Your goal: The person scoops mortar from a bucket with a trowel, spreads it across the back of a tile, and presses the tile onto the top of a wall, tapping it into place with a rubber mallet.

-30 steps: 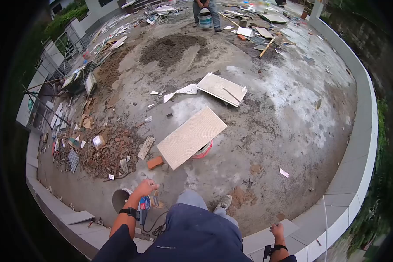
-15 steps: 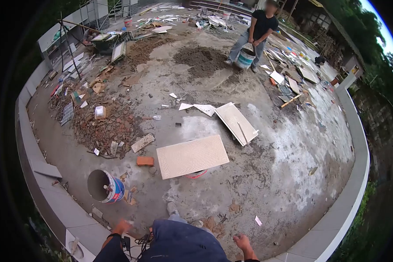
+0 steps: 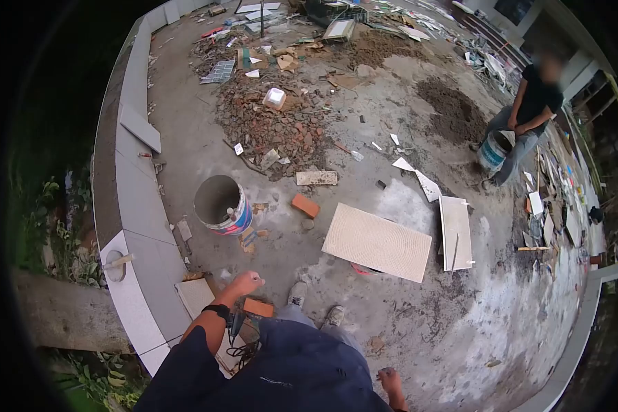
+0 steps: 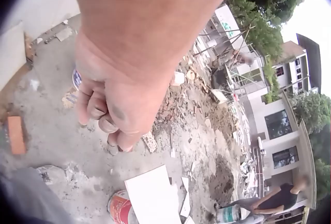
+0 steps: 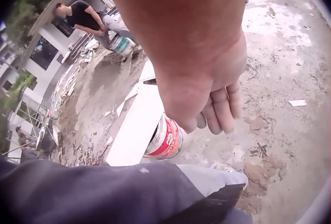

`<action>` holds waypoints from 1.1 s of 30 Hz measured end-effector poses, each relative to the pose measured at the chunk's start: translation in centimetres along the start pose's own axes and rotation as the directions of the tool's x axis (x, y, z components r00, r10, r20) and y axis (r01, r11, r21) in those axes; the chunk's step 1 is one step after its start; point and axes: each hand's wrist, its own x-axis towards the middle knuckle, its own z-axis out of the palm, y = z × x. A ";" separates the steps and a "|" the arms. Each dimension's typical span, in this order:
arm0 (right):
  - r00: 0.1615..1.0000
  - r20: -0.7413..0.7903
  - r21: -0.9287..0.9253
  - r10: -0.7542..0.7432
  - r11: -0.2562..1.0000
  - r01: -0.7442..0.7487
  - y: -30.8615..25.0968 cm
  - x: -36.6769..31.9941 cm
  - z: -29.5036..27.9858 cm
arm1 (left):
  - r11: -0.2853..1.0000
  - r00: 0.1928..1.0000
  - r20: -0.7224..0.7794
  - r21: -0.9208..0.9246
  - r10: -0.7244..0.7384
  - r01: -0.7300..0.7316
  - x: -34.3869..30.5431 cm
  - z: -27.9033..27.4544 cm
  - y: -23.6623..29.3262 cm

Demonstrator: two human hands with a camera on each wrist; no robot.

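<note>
My left hand [image 3: 246,283] hangs in front of my body with loosely curled fingers and nothing in them. Just below it in the head view lies an orange brick [image 3: 258,307]. A paint bucket with a blue label [image 3: 240,221] stands ahead of that hand, something small at its rim. My right hand [image 3: 390,383] is low beside my right side; in the right wrist view its fingers [image 5: 222,111] are bent, holding nothing. A large cream tile [image 3: 378,240] rests on top of a red-labelled bucket [image 5: 168,142], ahead of my feet.
Another tile [image 3: 454,233] lies beyond, a thin stick across it. A second brick [image 3: 305,205] and a rubble heap [image 3: 271,127] are ahead. A low wall [image 3: 134,185] runs along the left, a wooden-handled round tool [image 3: 117,266] on it. A person [image 3: 532,103] holds a bucket [image 3: 491,152].
The head view has swung left, so the paint bucket and tiles now appear farther right. My left hand has come up from the bottom of the view; both hands stay without anything held.
</note>
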 end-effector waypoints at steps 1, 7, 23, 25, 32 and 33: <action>1.000 0.018 -0.016 -0.014 1.000 0.014 -1.3 1.4 -1.5 | 1.000 1.000 -0.017 -0.013 -0.019 0.019 -1.1 0.7 -0.1; 0.977 0.025 0.090 -0.212 0.974 0.209 -6.8 8.9 -8.3 | 0.942 0.945 -0.039 -0.101 -0.324 0.319 -12.0 7.4 -6.5; 0.963 0.189 -0.118 -0.194 0.969 0.218 -2.9 11.4 -12.8 | 0.707 0.782 0.053 -0.392 -0.621 0.588 -22.4 19.0 -3.1; 0.963 0.173 -0.125 -0.205 0.966 0.228 -2.8 11.0 -13.3 | 0.713 0.816 0.067 -0.448 -0.575 0.539 -20.8 19.5 -3.4; 0.981 0.111 -0.301 -0.158 0.935 0.185 -3.9 7.7 -14.5 | 0.836 0.900 -0.028 -0.382 -0.436 0.393 -15.4 17.2 0.8; 0.978 0.140 -0.281 -0.152 0.941 0.187 -2.5 8.2 -14.2 | 0.846 0.909 -0.039 -0.384 -0.416 0.370 -15.2 16.8 1.4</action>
